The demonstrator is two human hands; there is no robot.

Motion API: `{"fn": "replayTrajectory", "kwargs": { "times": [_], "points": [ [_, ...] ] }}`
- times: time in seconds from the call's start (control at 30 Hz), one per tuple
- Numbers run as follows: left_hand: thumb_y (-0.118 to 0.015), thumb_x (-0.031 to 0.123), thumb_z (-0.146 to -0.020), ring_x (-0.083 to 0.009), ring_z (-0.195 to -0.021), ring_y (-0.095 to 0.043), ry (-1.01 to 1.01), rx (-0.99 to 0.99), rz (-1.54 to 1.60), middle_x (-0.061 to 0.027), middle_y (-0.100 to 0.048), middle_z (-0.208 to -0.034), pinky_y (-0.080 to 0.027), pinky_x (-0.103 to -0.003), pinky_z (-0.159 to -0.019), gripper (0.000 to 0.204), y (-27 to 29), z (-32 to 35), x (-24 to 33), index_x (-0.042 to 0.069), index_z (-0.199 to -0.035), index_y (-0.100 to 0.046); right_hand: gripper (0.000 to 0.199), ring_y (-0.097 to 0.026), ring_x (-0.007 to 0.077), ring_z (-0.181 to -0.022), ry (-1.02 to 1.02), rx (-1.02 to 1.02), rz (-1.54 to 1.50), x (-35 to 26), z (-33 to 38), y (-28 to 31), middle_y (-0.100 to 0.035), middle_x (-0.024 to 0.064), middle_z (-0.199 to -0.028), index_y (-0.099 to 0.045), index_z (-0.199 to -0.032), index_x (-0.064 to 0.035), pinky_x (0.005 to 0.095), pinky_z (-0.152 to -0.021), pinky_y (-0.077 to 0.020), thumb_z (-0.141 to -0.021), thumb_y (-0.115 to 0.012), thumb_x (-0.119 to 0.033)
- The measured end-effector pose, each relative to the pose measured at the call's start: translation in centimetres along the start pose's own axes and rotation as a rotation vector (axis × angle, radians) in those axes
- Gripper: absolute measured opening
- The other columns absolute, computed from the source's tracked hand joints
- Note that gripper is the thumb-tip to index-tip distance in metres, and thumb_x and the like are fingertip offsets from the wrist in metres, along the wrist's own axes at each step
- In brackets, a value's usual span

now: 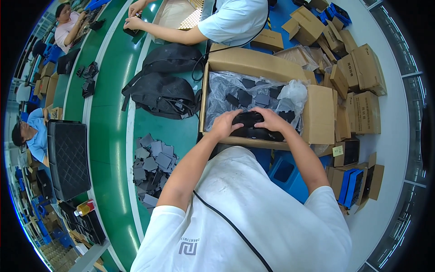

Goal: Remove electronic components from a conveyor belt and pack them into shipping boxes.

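An open cardboard box sits in front of me, lined with clear plastic film. Flat dark plates lie loose on the film. At the box's near side is a cluster of glossy black pieces, whose exact kind I cannot make out. My left hand grips its left end, fingers over the top and thumb on the near side. From the right, my right hand holds the other end with curled fingers. The undersides of these pieces are hidden in the box.
Left of me, a heap of grey square plates lies on the green bench, with a black backpack beyond it. A co-worker's arm reaches across ahead. Cardboard cartons pile up at right; a blue bin stands by my right forearm.
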State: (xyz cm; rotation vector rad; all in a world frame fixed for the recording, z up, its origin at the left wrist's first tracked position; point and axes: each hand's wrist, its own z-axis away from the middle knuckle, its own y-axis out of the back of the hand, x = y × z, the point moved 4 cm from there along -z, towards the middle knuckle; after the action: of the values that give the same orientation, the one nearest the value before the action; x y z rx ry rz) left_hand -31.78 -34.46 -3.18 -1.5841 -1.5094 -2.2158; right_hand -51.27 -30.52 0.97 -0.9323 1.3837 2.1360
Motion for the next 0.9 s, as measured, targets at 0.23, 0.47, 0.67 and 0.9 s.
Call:
{"fn": "replayTrajectory", "kwargs": {
  "times": [0.23,0.47,0.67,0.9],
  "points": [
    [-0.068,0.024,-0.082,-0.0304,-0.101,-0.062,-0.092,-0.003,-0.007,-0.0091,-0.065,-0.115,-0.048,-0.038,-0.085,0.051,5.0,-2.0,3.9,0.011,-0.129,-0.054,0.059,-0.063,0.0347,-0.094,-0.154,0.07,0.078,-3.9,1.1,3.9,-0.067,0.0127,-0.112,-0.054,-0.123,-0.0056,0.0381,-0.086,-0.048,-0.068,-0.072,0.003],
    [-0.068,0.024,-0.081,-0.0297,-0.099,-0.063,-0.142,0.045,0.011,-0.0092,-0.065,-0.116,-0.048,-0.037,-0.085,0.05,6.2,-2.6,5.3,0.01,-0.127,-0.055,0.061,-0.064,0.0323,-0.093,-0.094,0.166,0.039,-6.5,2.0,5.6,-0.067,0.0126,-0.113,-0.054,-0.126,-0.0066,0.0373,-0.083,-0.0486,-0.068,-0.07,0.005],
    [-0.069,0.023,-0.081,-0.0297,-0.098,-0.063,-0.185,0.043,0.005,-0.0091,-0.065,-0.115,-0.049,-0.037,-0.085,0.05,8.7,-3.5,7.6,0.01,-0.127,-0.056,0.06,-0.064,0.0302,-0.091,-0.103,0.212,0.084,-8.7,2.7,7.9,-0.067,0.0128,-0.111,-0.055,-0.125,-0.0057,0.0369,-0.082,-0.0489,-0.068,-0.069,0.006],
    [-0.07,0.022,-0.08,-0.0301,-0.097,-0.063,-0.215,0.099,0.029,-0.0091,-0.066,-0.114,-0.048,-0.037,-0.084,0.05,10.8,-4.1,8.6,0.009,-0.126,-0.056,0.058,-0.064,0.0312,-0.091,-0.078,0.226,0.125,-10.1,2.0,9.9,-0.068,0.013,-0.11,-0.057,-0.123,-0.0049,0.0375,-0.084,-0.0482,-0.067,-0.068,0.007]
  ]
}}
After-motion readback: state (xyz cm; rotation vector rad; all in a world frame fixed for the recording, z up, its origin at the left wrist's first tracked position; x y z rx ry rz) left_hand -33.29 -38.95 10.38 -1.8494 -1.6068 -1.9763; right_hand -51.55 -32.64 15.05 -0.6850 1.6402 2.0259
